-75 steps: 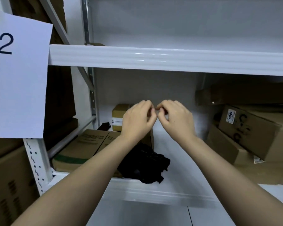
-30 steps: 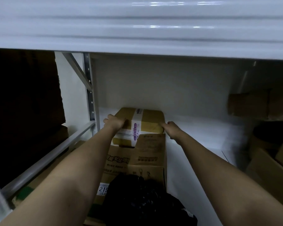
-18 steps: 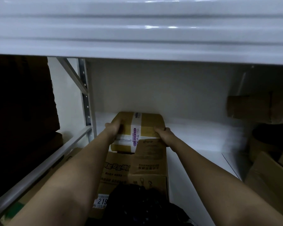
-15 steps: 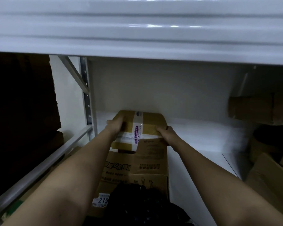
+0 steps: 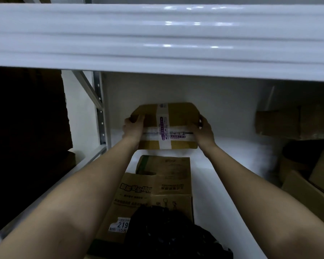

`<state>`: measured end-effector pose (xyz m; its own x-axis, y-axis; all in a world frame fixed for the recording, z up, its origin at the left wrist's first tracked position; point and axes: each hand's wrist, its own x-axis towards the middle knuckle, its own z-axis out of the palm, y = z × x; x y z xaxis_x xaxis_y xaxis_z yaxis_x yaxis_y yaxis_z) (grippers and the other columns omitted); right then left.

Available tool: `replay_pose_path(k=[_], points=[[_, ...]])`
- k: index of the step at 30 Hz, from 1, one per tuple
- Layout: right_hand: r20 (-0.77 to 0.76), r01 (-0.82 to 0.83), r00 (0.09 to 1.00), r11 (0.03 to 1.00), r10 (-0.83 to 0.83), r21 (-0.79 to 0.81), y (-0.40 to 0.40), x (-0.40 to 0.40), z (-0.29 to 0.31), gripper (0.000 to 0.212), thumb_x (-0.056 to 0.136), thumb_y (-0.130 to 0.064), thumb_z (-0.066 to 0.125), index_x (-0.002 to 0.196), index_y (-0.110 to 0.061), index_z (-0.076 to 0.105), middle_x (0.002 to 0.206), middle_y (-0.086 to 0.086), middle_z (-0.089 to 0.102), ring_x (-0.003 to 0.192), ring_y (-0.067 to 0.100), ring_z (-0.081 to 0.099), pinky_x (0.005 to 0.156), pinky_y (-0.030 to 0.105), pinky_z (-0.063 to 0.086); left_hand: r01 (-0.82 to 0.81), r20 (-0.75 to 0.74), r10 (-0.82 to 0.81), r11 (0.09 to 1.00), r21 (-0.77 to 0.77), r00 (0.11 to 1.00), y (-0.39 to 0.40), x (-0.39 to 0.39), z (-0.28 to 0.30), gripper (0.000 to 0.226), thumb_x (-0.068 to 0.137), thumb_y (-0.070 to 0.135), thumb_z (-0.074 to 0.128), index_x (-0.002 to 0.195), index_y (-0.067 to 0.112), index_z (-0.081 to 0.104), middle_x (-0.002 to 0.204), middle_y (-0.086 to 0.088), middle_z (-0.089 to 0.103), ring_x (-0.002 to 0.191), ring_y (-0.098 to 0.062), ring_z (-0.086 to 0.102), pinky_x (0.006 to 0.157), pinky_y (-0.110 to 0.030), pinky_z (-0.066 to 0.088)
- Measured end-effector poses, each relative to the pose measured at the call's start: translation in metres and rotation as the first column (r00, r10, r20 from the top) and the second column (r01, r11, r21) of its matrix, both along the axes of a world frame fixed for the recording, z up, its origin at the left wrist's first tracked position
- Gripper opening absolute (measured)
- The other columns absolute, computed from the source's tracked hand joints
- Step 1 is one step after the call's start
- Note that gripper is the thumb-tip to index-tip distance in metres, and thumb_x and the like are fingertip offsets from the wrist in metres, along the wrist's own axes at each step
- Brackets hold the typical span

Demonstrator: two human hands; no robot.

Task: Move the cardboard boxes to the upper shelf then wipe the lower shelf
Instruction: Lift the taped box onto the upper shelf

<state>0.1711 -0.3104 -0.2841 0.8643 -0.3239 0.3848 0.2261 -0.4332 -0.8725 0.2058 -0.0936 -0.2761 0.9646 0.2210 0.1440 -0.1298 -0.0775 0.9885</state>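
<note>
A small taped cardboard box (image 5: 178, 116) hangs in the air above the back of the white lower shelf (image 5: 223, 174). My left hand (image 5: 133, 128) grips its left end and my right hand (image 5: 204, 132) grips its right end. Beneath it lie flattened cardboard boxes (image 5: 157, 189) on the shelf, and a black cloth (image 5: 166, 234) sits on their near end. The front edge of the upper shelf (image 5: 157, 34) fills the top of the view.
More cardboard boxes (image 5: 310, 174) are stacked at the right, one (image 5: 277, 122) higher up near the back wall. A metal upright with a diagonal brace (image 5: 98, 109) stands at the left, with dark cardboard (image 5: 26, 118) beyond it.
Both hands reached into the lower shelf, took the small taped box by its ends and have lifted it off the flattened boxes.
</note>
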Motion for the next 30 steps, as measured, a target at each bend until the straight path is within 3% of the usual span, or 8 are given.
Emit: replay_pose_path(k=[2, 5, 12, 18, 22, 26, 30], points=[[0.082, 0.076, 0.994, 0.996, -0.073, -0.035, -0.003, -0.008, 0.006, 0.061, 0.091, -0.049, 0.055, 0.145, -0.028, 0.036, 0.135, 0.007, 0.052, 0.120, 0.027, 0.052, 0.102, 0.046, 0.043, 0.019, 0.020, -0.019, 1.000, 0.003, 1.000, -0.004, -0.005, 0.002, 0.062, 0.091, 0.051, 0.047, 0.142, 0.019, 0.034, 0.138, -0.011, 0.044, 0.123, -0.035, 0.044, 0.106, -0.051, 0.035], [0.174, 0.115, 0.977, 0.992, -0.121, 0.047, -0.007, -0.022, 0.015, 0.055, 0.093, -0.048, 0.053, 0.142, -0.027, 0.041, 0.129, 0.006, 0.056, 0.115, 0.026, 0.055, 0.097, 0.048, 0.047, 0.019, 0.065, -0.019, 1.000, 0.007, 0.998, -0.013, -0.014, 0.009, 0.061, 0.092, 0.048, 0.046, 0.145, 0.023, 0.030, 0.138, -0.011, 0.041, 0.122, -0.034, 0.043, 0.105, -0.050, 0.036], [0.291, 0.157, 0.940, 0.982, -0.181, 0.103, -0.023, -0.056, 0.033, 0.048, 0.100, -0.050, 0.033, 0.140, -0.027, 0.045, 0.125, 0.011, 0.056, 0.113, 0.028, 0.055, 0.097, 0.049, 0.046, 0.067, 0.191, -0.053, 0.995, -0.072, 0.980, -0.041, -0.047, 0.028, 0.050, 0.095, 0.036, 0.048, 0.140, 0.015, 0.038, 0.137, -0.012, 0.040, 0.114, -0.029, 0.050, 0.096, -0.043, 0.045], [0.307, 0.219, 0.905, 0.941, -0.294, 0.257, -0.044, -0.097, 0.046, 0.043, 0.102, -0.040, 0.035, 0.141, -0.026, 0.047, 0.127, 0.015, 0.054, 0.115, 0.030, 0.055, 0.101, 0.046, 0.044, 0.154, 0.253, -0.124, 0.983, -0.101, 0.959, -0.065, -0.095, 0.041, 0.037, 0.097, 0.027, 0.041, 0.132, 0.017, 0.048, 0.130, -0.015, 0.048, 0.108, -0.031, 0.056, 0.091, -0.051, 0.050], [0.338, 0.221, 0.894, 0.947, -0.292, 0.234, -0.059, -0.131, 0.057, 0.041, 0.104, -0.031, 0.035, 0.141, -0.017, 0.047, 0.129, 0.018, 0.053, 0.118, 0.031, 0.053, 0.103, 0.044, 0.040, 0.162, 0.291, -0.124, 0.981, -0.110, 0.949, -0.083, -0.129, 0.045, 0.036, 0.094, 0.023, 0.042, 0.129, 0.019, 0.050, 0.128, -0.016, 0.048, 0.108, -0.030, 0.054, 0.095, -0.050, 0.049], [0.319, 0.224, 0.912, 0.965, -0.258, 0.138, -0.068, -0.168, 0.063, 0.047, 0.103, -0.040, 0.032, 0.146, -0.022, 0.038, 0.138, 0.013, 0.051, 0.125, 0.029, 0.049, 0.105, 0.042, 0.039, 0.168, 0.270, -0.125, 0.976, -0.139, 0.955, -0.098, -0.161, 0.044, 0.044, 0.093, 0.026, 0.044, 0.136, 0.016, 0.042, 0.134, -0.014, 0.044, 0.119, -0.028, 0.049, 0.103, -0.048, 0.042], [0.286, 0.200, 0.925, 0.960, -0.250, 0.195, -0.082, -0.214, 0.063, 0.050, 0.101, -0.036, 0.038, 0.146, -0.015, 0.030, 0.141, 0.013, 0.048, 0.128, 0.031, 0.046, 0.100, 0.033, 0.036, 0.139, 0.251, -0.096, 0.978, -0.157, 0.963, -0.112, -0.200, 0.042, 0.056, 0.094, 0.028, 0.046, 0.145, 0.013, 0.027, 0.139, -0.006, 0.040, 0.124, -0.020, 0.042, 0.103, -0.035, 0.038]])
